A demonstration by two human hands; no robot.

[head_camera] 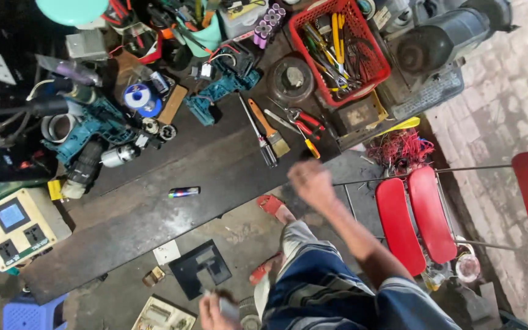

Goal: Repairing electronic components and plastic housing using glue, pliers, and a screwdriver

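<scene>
**Over a crowded workshop table, one hand reaches out**

Above the near edge of the dark table (154, 214), the person's right hand (310, 182) stretches forward, blurred, so whether its fingers are clenched or released cannot be told. Just beyond it lie a paintbrush (269, 127) and red-handled pliers (304, 122). Low at the near edge, the left hand (215, 313) has its fingers wrapped around a small pale object (228, 309). A small cylinder (183, 192) lies alone on the table, left of the reaching hand. A red basket (339, 49) of tools sits far right.
</scene>
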